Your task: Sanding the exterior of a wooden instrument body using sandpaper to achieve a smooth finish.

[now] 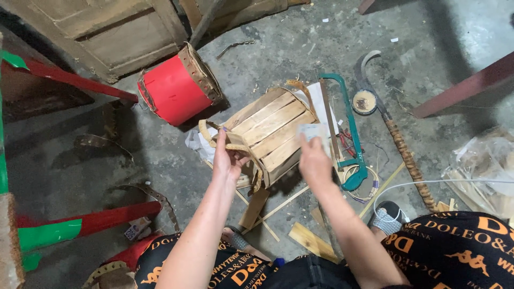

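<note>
A small wooden slatted drum body [270, 131] lies on its side on the concrete floor in front of me. My left hand [227, 159] grips its near rim, where a strip of pale hide lacing [214, 136] loops around the edge. My right hand [315, 160] hovers over the slats and pinches a small pale rectangular piece [312, 131], blurred, possibly sandpaper. White paper sheets [321, 107] lie under the drum body.
A red-painted drum [174, 88] lies on its side to the left. A green hacksaw [348, 128], a curved sickle [388, 120], a small round tin [365, 101] and red-handled pliers sit to the right. Wood offcuts [310, 241] lie by my feet. Red stool legs [101, 219] stand left.
</note>
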